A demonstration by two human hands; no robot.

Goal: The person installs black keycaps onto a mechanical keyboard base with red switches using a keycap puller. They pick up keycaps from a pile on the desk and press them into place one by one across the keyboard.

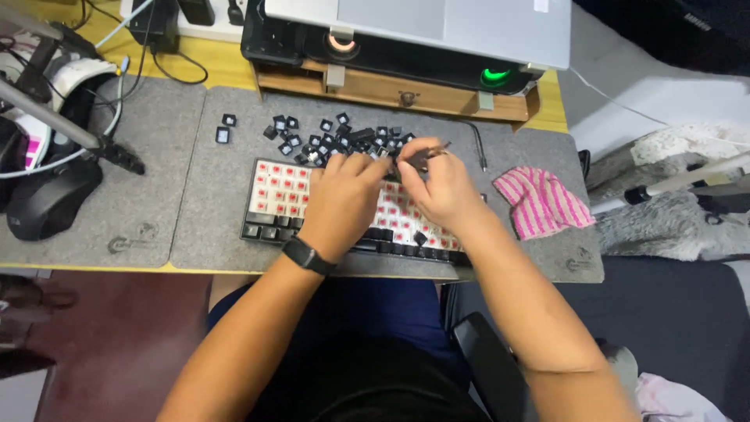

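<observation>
We look down on a yellow wooden table [226, 66] covered by grey felt mats [211, 195]. On the larger mat lies the keyboard [273, 195], our landmark for everything else; its long axis runs left to right across the view. Most of its black caps are off, leaving a white plate with red switches, while a row of black keys remains along the edge nearest us.

Behind the keyboard stands a wooden riser [391, 90] carrying a closed grey laptop [437, 23]. To the keyboard's right lies a pink striped cloth [541, 202]. To its left, on the other mat, rests a black mouse [48, 199].

Both hands meet over the keyboard's far edge, toward its right half. Our left hand [341, 202], with a black band at the wrist, lies flat on the switches, fingers spread and gripping nothing that we can see. Our right hand [444, 184] is closed around a thin metal puller [428, 155], which points away from us and to the left.

Just behind the keyboard, touching neither hand, sits a scatter of loose black keycaps [328, 137]. It lies directly beyond the left hand's fingertips, and the right hand's tool tip is just beside its right end.
</observation>
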